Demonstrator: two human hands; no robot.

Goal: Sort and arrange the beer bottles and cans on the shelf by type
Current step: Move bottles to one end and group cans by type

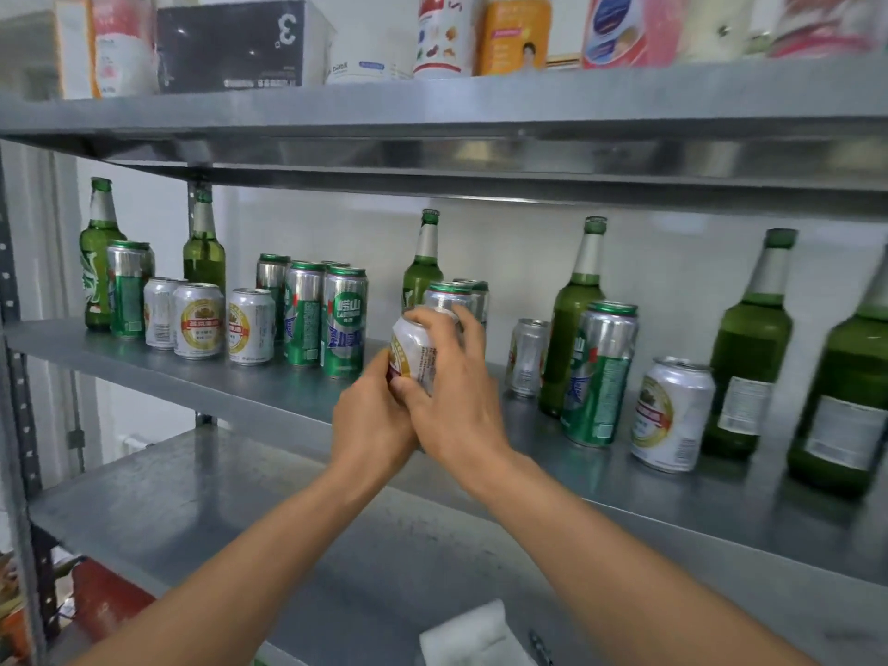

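1. Left hand [371, 425]: bare, with nothing worn on the fingers or the wrist.
2. Right hand [454, 391]: likewise bare (knuckles and tendons show plainly on its back).
3. Left forearm [230, 569]: slender, uncovered down to the frame edge at 7 o'clock.
4. Right forearm [624, 560]: uncovered down to the edge at 5 o'clock.

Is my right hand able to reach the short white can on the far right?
Probably not yet: right hand and left hand both grip another can; the short white can stands unobstructed.

Both the left hand [372, 415] and right hand [454, 377] grip a white can [412, 350] above the shelf [192, 372].
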